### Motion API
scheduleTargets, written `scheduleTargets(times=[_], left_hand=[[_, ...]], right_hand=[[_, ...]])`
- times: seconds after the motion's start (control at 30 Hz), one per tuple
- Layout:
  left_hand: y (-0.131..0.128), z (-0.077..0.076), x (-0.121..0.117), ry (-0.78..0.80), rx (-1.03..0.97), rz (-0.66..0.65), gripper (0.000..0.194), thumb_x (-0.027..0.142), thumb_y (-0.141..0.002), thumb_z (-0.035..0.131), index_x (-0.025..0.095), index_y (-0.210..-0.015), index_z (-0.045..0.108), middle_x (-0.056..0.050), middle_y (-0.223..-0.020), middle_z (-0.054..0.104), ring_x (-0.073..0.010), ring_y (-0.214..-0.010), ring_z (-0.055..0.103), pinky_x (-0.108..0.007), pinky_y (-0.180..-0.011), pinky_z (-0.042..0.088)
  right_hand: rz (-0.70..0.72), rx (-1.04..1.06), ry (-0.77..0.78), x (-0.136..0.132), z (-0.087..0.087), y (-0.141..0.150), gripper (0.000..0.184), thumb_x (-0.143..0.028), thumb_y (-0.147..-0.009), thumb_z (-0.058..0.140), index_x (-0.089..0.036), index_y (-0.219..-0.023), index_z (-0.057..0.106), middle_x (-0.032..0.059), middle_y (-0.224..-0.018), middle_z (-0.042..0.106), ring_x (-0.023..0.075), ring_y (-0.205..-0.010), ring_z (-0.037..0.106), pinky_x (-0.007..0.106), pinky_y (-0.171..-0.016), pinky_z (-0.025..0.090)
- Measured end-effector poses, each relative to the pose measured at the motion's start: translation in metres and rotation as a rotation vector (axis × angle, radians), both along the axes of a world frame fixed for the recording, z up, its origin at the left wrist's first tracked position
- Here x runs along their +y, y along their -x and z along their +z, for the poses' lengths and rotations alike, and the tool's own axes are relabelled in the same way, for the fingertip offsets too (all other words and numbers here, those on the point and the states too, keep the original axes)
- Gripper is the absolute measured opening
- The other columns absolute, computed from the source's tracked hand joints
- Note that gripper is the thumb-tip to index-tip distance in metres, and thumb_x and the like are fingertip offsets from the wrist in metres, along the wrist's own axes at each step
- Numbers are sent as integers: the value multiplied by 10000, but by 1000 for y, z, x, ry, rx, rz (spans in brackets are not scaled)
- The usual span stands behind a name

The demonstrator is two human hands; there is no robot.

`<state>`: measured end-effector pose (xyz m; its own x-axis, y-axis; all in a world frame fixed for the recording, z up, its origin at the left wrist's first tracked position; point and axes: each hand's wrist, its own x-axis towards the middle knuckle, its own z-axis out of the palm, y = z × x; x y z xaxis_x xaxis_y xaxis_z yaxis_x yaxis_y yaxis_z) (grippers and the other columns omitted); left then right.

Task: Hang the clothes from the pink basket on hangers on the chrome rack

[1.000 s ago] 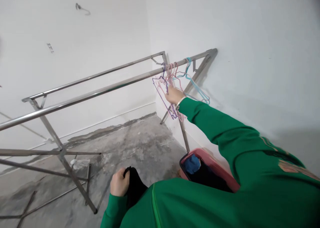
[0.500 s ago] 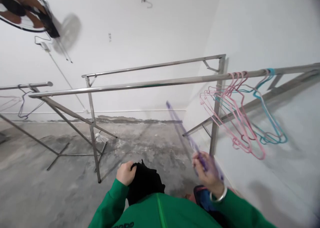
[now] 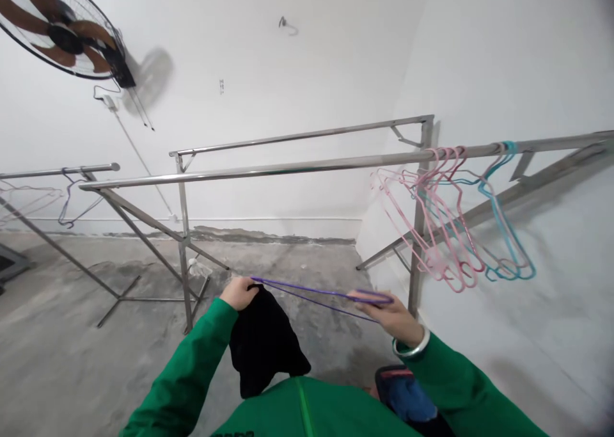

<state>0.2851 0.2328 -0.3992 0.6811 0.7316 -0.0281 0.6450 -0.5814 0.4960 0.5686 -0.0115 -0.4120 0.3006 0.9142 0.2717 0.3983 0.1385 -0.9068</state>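
Fingers (image 3: 365,308) round hanger (image 3: 307,288) (blue cloth (image 3: 410,398) in basket (image 3: 380,379))

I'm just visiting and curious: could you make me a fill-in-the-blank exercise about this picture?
The left hand grips a limp piece of ____ cloth.
The right hand holds a thin, wire-like ____ hanger.
The round, caged wall fan at the upper left has ____ blades.
The person's long sleeves are ____.

Missing words: black; purple; brown; green.

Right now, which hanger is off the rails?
The purple hanger held in the right hand; the others in view all hang from metal rails.
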Motion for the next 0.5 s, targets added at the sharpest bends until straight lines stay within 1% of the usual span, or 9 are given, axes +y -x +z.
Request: scheduleTargets(times=[0.07, 0.1, 0.17, 0.23, 0.3, 0.37, 0.43, 0.47, 0.5], left_hand=[[3, 7, 7, 33, 11, -13, 206, 211, -763, 509, 172, -620, 652, -16, -629, 649, -182, -702, 628, -266, -712, 462], [2, 10, 9, 58, 16, -27, 221, 221, -769, 500, 166, -594, 623, -7, -585, 608, -170, -653, 599, -263, -676, 451], [-6, 16, 7, 107, 17, -77, 258, 255, -793, 487, 160, -571, 577, 9, -552, 546, -146, -602, 543, -253, -633, 426], [-21, 24, -4, 157, 18, -155, 289, 302, -813, 495, 157, -572, 558, 20, -555, 514, -129, -594, 500, -242, -619, 409], [-38, 35, -22, 232, 22, -270, 311, 353, -822, 507, 152, -593, 565, 23, -554, 494, -121, -592, 467, -235, -603, 399], [-48, 49, -41, 332, -3, -450, 303, 389, -833, 502, 146, -692, 614, 10, -610, 539, -127, -632, 478, -233, -627, 414], [-49, 66, -55, 383, -34, -624, 303, 401, -848, 484, 144, -788, 632, -6, -699, 589, -137, -688, 502, -235, -675, 433], [-45, 73, -58, 371, -38, -681, 303, 400, -857, 473, 147, -797, 627, -11, -725, 597, -138, -701, 508, -236, -690, 436], [-40, 79, -60, 328, -28, -704, 302, 396, -867, 463, 151, -778, 617, -11, -728, 593, -136, -698, 510, -234, -692, 437]], right_hand=[[-35, -9, -19, 0, 6, -9, 223, -478, -764, 662, -293, -805, 780, 67, -871, 750, 273, -890, 713, 446, -887, 576], [-8, -31, -17, 0, 9, -11, 237, -481, -786, 645, -284, -792, 776, 68, -849, 742, 256, -869, 708, 431, -883, 573], [126, -112, -23, 5, 14, -6, 283, -476, -835, 599, -249, -786, 759, 76, -840, 711, 221, -837, 684, 396, -864, 565], [307, -212, -53, 17, 19, 10, 302, -472, -854, 586, -214, -805, 736, 94, -919, 682, 208, -893, 655, 389, -902, 537], [432, -273, -70, 34, 23, 34, 294, -477, -839, 618, -201, -845, 720, 109, -1052, 656, 216, -1025, 620, 396, -978, 494], [461, -286, -49, 50, 24, 59, 268, -473, -825, 647, -223, -898, 706, 87, -1134, 633, 216, -1104, 589, 375, -1000, 484], [455, -286, -26, 61, 25, 78, 276, -446, -857, 626, -223, -1013, 674, 67, -1178, 613, 209, -1110, 584, 379, -972, 503], [456, -287, -21, 63, 24, 83, 284, -425, -886, 597, -219, -1075, 649, 65, -1200, 601, 200, -1096, 586, 381, -954, 511], [462, -289, -20, 64, 24, 87, 295, -401, -914, 566, -209, -1132, 620, 69, -1220, 590, 190, -1080, 588, 383, -936, 517]])
